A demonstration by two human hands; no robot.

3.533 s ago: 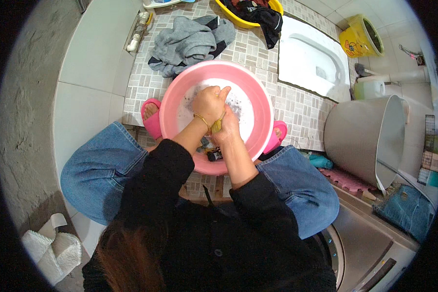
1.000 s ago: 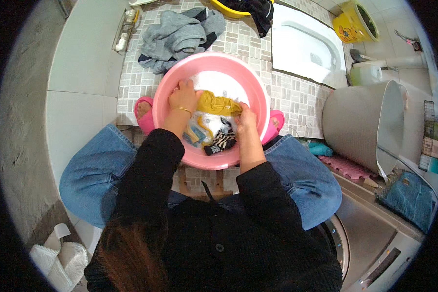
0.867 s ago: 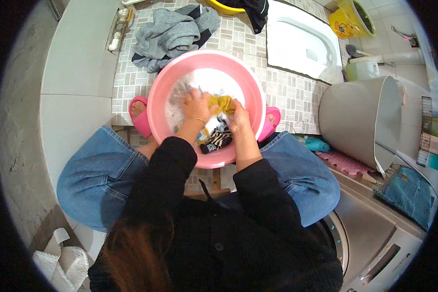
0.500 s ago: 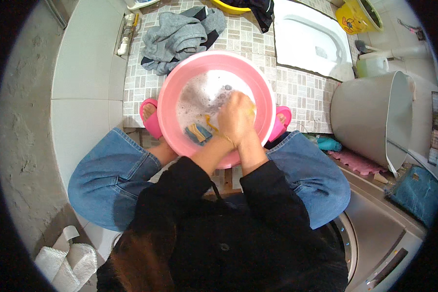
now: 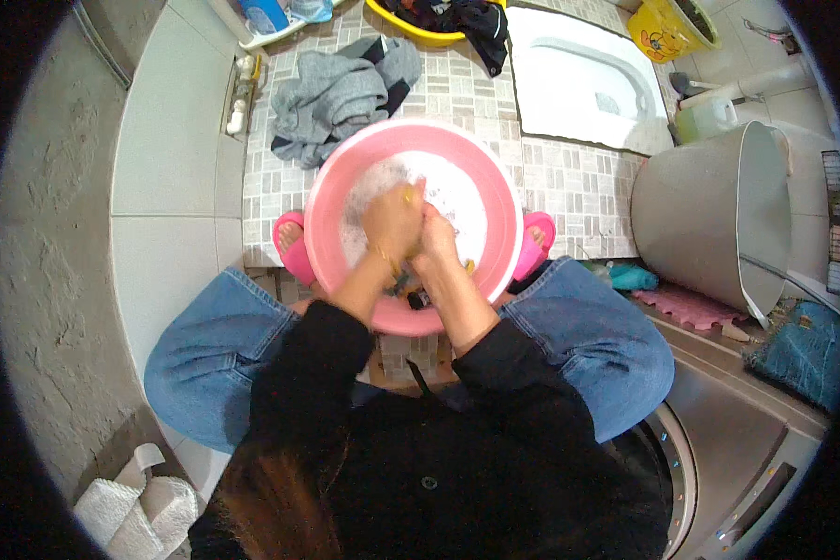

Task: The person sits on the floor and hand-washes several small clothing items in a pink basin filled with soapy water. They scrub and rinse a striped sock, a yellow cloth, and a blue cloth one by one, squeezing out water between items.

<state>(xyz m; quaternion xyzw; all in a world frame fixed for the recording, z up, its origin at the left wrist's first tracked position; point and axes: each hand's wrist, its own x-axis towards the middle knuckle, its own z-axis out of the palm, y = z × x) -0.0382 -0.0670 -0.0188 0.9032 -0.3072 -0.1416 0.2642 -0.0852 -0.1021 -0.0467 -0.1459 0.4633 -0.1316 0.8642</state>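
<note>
The left hand [image 5: 390, 224] is curled into a loose fist over the tub [image 5: 500, 210], and the yellow cloth [image 5: 408, 196] shows only as a small patch at the top of that fist, so it lies in the left hand's grip rather than away from it. The right hand [image 5: 436, 239] presses against the left from its right side; its fingers are partly hidden and blurred, and whether they pinch the cloth cannot be told. The left hand is the nearer one. The cloth's long axis cannot be made out, as most of it is covered. Below the hands, toward the body, a dark item [image 5: 418, 301] lies between the wrists, with a blue piece [image 5: 399, 283] just beside the left wrist. Suds [image 5: 462, 191] spread beyond the right hand.
</note>
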